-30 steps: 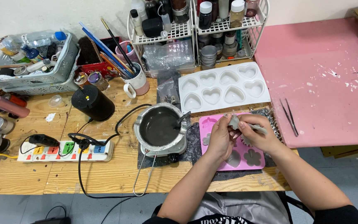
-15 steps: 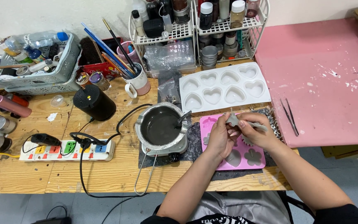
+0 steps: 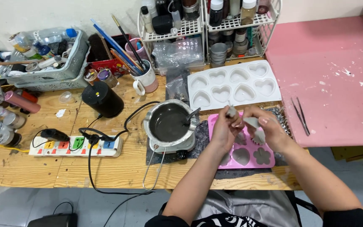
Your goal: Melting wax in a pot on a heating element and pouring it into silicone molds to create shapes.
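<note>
Just right of the frame's centre, above the pink mould (image 3: pixel 243 156), the left hand (image 3: pixel 224 131) pinches a small grey cast piece (image 3: pixel 231 112) and the right hand (image 3: pixel 269 131) grips another (image 3: pixel 251 122), seemingly mid-demoulding; next calls for setting them down gently.

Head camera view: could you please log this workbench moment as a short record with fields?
Left hand: pinches a small grey piece above the pink flower mould
Right hand: holds a grey flower-shaped cast
Melting pot: dark liquid, a tool resting inside, left of the hands
White heart mould: behind the hands, cavities look empty
Tweezers: on the pink mat
</note>
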